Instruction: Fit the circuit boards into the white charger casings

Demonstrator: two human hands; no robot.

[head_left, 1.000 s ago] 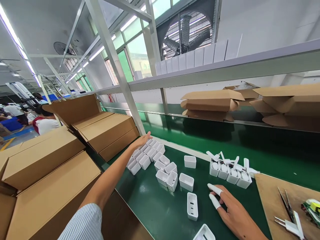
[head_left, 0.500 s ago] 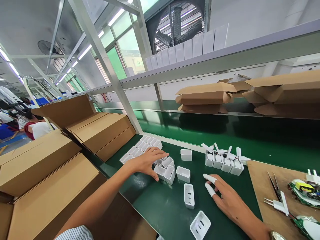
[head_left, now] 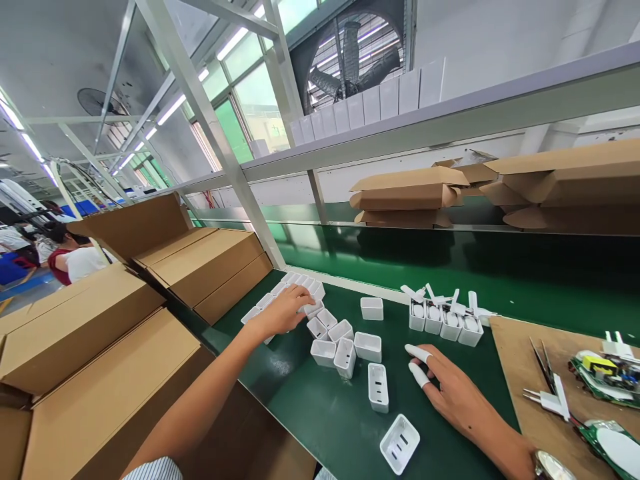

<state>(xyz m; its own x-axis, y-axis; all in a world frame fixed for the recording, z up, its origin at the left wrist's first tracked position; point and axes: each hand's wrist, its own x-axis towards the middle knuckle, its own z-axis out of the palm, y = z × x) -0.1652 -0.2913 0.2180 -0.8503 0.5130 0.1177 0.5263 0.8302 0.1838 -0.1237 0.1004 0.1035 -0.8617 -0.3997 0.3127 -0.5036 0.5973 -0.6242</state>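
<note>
My left hand [head_left: 286,311] reaches over the rows of white plastic cases [head_left: 263,301], its fingers bent around a white plastic case [head_left: 313,308] at the near right corner; the fingers partly hide it. Several loose cases stand in a cluster [head_left: 327,325] just to the right of that hand. A row of cases runs toward me, with one upright case [head_left: 378,388] and another tilted case [head_left: 400,445] showing slots in their bottoms. My right hand [head_left: 445,383], white covers on two fingertips, rests on the green table with fingers apart, holding nothing.
Filled cases [head_left: 445,320] with white parts sticking out stand in a row at the back right. A brown board [head_left: 530,353] holds tweezers [head_left: 547,370], a plug part and circuit boards [head_left: 610,373]. Cardboard boxes [head_left: 200,267] stand left. A metal frame [head_left: 210,133] and shelf rise behind.
My left hand has moved back and left from the loose cluster to the packed cases, its spread fingers now bent. The loose cases show more fully. My right hand stays nearly still.
</note>
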